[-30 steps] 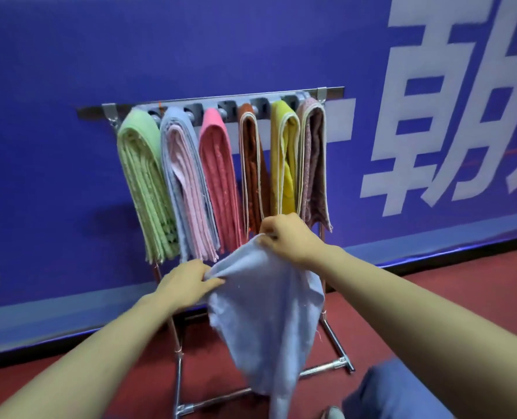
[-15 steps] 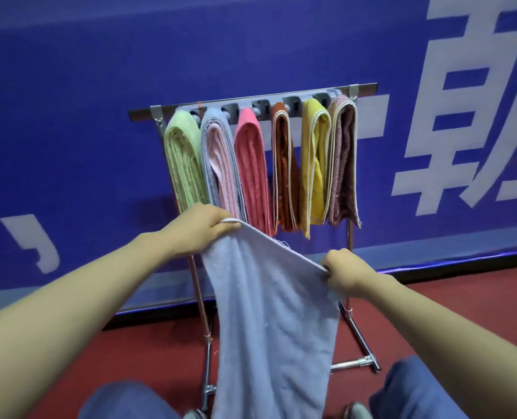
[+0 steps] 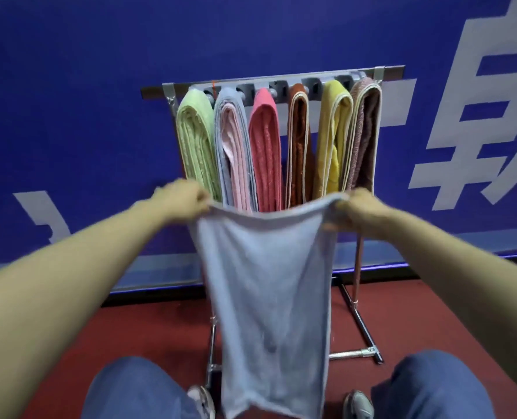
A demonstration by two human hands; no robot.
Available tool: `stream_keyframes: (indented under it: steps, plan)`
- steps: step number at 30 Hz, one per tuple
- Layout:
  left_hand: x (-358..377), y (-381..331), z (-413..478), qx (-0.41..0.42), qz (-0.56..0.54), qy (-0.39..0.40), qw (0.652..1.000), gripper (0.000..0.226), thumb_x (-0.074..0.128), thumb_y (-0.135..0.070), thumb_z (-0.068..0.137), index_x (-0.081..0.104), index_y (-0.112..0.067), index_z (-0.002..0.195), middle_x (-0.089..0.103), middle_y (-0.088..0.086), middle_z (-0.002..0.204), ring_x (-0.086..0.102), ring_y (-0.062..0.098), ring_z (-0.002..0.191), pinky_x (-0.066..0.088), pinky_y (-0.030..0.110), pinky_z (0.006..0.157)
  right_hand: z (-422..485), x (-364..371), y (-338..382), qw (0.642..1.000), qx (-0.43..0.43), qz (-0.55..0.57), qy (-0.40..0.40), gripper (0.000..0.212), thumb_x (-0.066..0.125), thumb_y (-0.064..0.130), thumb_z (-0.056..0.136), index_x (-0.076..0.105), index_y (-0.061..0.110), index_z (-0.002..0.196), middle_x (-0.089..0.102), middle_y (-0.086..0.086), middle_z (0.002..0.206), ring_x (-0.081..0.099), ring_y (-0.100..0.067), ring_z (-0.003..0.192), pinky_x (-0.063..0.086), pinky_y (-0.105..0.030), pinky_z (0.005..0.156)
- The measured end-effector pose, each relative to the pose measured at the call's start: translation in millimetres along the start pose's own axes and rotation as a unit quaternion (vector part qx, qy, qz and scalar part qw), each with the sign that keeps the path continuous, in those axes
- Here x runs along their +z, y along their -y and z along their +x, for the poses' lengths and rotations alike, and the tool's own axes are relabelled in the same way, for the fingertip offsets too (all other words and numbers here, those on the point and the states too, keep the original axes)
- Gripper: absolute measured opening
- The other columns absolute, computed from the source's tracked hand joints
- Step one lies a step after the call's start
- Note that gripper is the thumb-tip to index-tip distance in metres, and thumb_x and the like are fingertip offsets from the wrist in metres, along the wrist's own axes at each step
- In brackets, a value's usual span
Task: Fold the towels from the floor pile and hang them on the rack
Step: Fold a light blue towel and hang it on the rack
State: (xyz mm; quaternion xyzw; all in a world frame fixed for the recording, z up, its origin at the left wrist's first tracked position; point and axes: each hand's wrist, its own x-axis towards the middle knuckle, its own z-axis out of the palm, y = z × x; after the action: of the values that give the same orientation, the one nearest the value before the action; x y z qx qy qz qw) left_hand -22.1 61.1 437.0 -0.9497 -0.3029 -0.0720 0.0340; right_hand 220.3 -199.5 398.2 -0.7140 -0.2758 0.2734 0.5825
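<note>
A light blue towel (image 3: 269,297) hangs full length in front of me, spread flat between my hands. My left hand (image 3: 181,199) pinches its top left corner and my right hand (image 3: 361,211) pinches its top right corner. Behind it stands a metal rack (image 3: 281,83) with several folded towels over its pegs: green (image 3: 195,140), blue-and-pink (image 3: 231,146), red (image 3: 264,146), brown (image 3: 298,146), yellow (image 3: 332,137) and mauve (image 3: 364,134). The held towel hides the rack's lower middle. No floor pile is in view.
A blue wall banner (image 3: 70,101) with large white characters stands right behind the rack. The floor (image 3: 432,313) is dark red. The rack's chrome foot (image 3: 354,353) juts toward me at the right. My knees in blue trousers (image 3: 136,388) and my shoes flank the towel's lower end.
My hands drew apart and came level, so the towel went from bunched to spread flat. My right hand rose to the left hand's height. The view moved closer to the rack.
</note>
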Motion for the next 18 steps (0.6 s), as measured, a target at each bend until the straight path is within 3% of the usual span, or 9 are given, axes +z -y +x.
stream_keyframes:
  steps: [2, 4, 5, 6, 7, 8, 10, 14, 18]
  plan:
    - [-17, -6, 6, -0.046, -0.076, -0.242, 0.966, 0.022, 0.054, -0.017, 0.091, 0.074, -0.024, 0.099, 0.068, 0.006, 0.105, 0.060, 0.036, 0.101, 0.050, 0.046, 0.080, 15, 8, 28, 0.979, -0.153, -0.011, -0.137, 0.033, 0.043, 0.006, 0.084, 0.072, 0.014, 0.095, 0.071, -0.008, 0.095, 0.069, -0.025, 0.090, 0.062, -0.041, 0.079]
    - [-2, -15, -6, -0.042, -0.136, -0.405, 0.903, 0.025, 0.051, -0.009, 0.087, 0.072, -0.018, 0.098, 0.067, 0.012, 0.102, 0.057, 0.038, 0.098, 0.044, 0.043, 0.072, 5, 14, 18, 0.920, -0.294, -0.098, -0.241, 0.040, 0.042, 0.004, 0.082, 0.069, 0.023, 0.105, 0.068, 0.003, 0.093, 0.062, -0.016, 0.086, 0.050, -0.016, 0.077]
    - [19, -20, -18, -0.021, -0.127, -0.376, 0.918, 0.020, 0.053, -0.009, 0.086, 0.071, -0.015, 0.091, 0.067, 0.014, 0.097, 0.058, 0.038, 0.095, 0.042, 0.041, 0.068, -7, 18, -4, 0.896, -0.320, -0.188, -0.243, 0.039, 0.042, -0.001, 0.083, 0.064, 0.020, 0.107, 0.063, 0.001, 0.089, 0.058, -0.019, 0.082, 0.042, -0.016, 0.069]
    - [56, -18, -32, 0.021, -0.092, -0.250, 0.964, 0.013, 0.057, -0.009, 0.085, 0.069, -0.012, 0.085, 0.066, 0.016, 0.091, 0.060, 0.038, 0.090, 0.042, 0.040, 0.066, -11, 22, -32, 0.878, -0.312, -0.311, -0.189, 0.032, 0.044, -0.004, 0.084, 0.061, 0.015, 0.102, 0.061, -0.005, 0.085, 0.058, -0.028, 0.081, 0.036, -0.026, 0.065]
    - [94, -19, -53, 0.062, -0.061, -0.040, 0.995, 0.009, 0.060, -0.011, 0.085, 0.068, -0.009, 0.081, 0.065, 0.018, 0.085, 0.062, 0.037, 0.085, 0.045, 0.040, 0.067, -23, 29, -62, 0.854, -0.237, -0.458, -0.068, 0.023, 0.047, -0.003, 0.085, 0.061, 0.011, 0.097, 0.064, -0.012, 0.086, 0.061, -0.037, 0.086, 0.038, -0.033, 0.067]
    - [132, -19, -78, 0.085, -0.023, 0.163, 0.983, 0.009, 0.060, -0.012, 0.083, 0.067, -0.006, 0.079, 0.063, 0.017, 0.078, 0.061, 0.033, 0.078, 0.049, 0.040, 0.068, -27, 33, -95, 0.813, -0.118, -0.566, 0.075, 0.019, 0.050, 0.002, 0.087, 0.066, 0.005, 0.097, 0.070, -0.018, 0.095, 0.064, -0.041, 0.097, 0.044, -0.036, 0.073]
    - [183, -16, -118, 0.068, 0.006, 0.334, 0.940, 0.013, 0.057, -0.014, 0.081, 0.066, -0.004, 0.081, 0.056, 0.012, 0.070, 0.052, 0.024, 0.068, 0.049, 0.036, 0.067, -31, 34, -144, 0.765, 0.061, -0.608, 0.205, 0.021, 0.054, 0.008, 0.091, 0.069, -0.002, 0.101, 0.071, -0.019, 0.109, 0.066, -0.034, 0.111, 0.052, -0.032, 0.072]
    - [189, -12, -112, 0.035, -0.042, 0.299, 0.953, 0.017, 0.055, -0.013, 0.087, 0.055, -0.009, 0.071, 0.057, 0.012, 0.073, 0.054, 0.027, 0.073, 0.038, 0.032, 0.064, -25, 33, -163, 0.760, 0.119, -0.599, 0.220, 0.014, 0.057, 0.011, 0.089, 0.058, 0.007, 0.076, 0.064, -0.004, 0.077, 0.070, -0.026, 0.088, 0.046, -0.030, 0.061]
    - [177, -2, -80, -0.032, -0.077, 0.196, 0.977, 0.019, 0.057, -0.029, 0.092, 0.057, -0.024, 0.073, 0.066, 0.004, 0.088, 0.063, 0.032, 0.095, 0.046, 0.035, 0.074, -1, 30, -136, 0.914, 0.071, -0.394, 0.062, 0.029, 0.039, -0.005, 0.082, 0.066, 0.007, 0.082, 0.070, -0.019, 0.071, 0.069, -0.029, 0.050, 0.051, -0.030, 0.040]
